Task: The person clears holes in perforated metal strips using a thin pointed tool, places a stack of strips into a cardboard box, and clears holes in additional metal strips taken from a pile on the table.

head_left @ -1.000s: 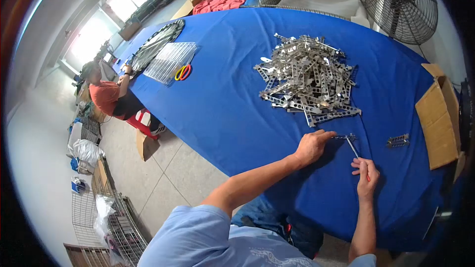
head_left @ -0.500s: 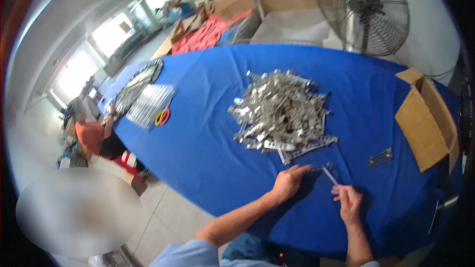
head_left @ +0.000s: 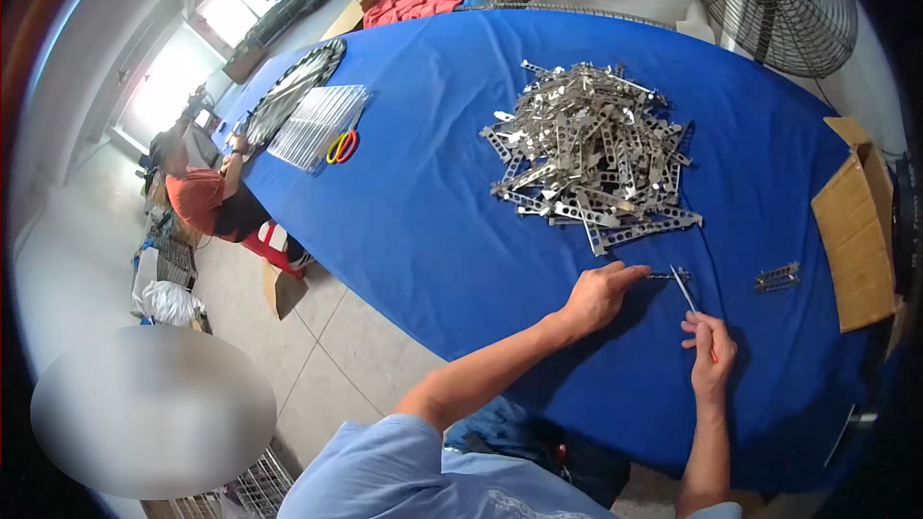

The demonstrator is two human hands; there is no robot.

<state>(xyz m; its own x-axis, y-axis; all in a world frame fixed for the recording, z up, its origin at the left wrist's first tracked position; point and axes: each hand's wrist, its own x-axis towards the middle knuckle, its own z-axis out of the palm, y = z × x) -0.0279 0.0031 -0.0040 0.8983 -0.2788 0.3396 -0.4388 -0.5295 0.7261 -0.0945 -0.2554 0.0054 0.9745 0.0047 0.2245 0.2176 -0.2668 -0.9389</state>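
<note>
My left hand [head_left: 604, 296] pinches one end of a small perforated metal strip [head_left: 665, 276] just above the blue cloth. Closed round the handle of a thin, pointed metal tool [head_left: 685, 290] is my right hand [head_left: 712, 354]; the tool's tip is beside the strip's free end, and whether they touch I cannot tell. A bit of red shows at the handle. Beyond my hands lies a large heap of perforated metal pieces [head_left: 596, 149]. To the right, a small group of similar pieces [head_left: 777, 277] rests on the cloth.
An open cardboard box [head_left: 851, 240] stands at the right edge of the blue-covered table [head_left: 423, 221]. Red and yellow scissors [head_left: 342, 146] lie by clear-wrapped rods [head_left: 319, 125] at the left. A co-worker in an orange shirt [head_left: 197, 200] sits at the far left. A large fan [head_left: 769, 0] stands behind.
The view has tilted down and then back up, shifting everything in it. My left hand still holds the strip, and the tool in my right hand has changed its angle slightly beside the strip's end.
</note>
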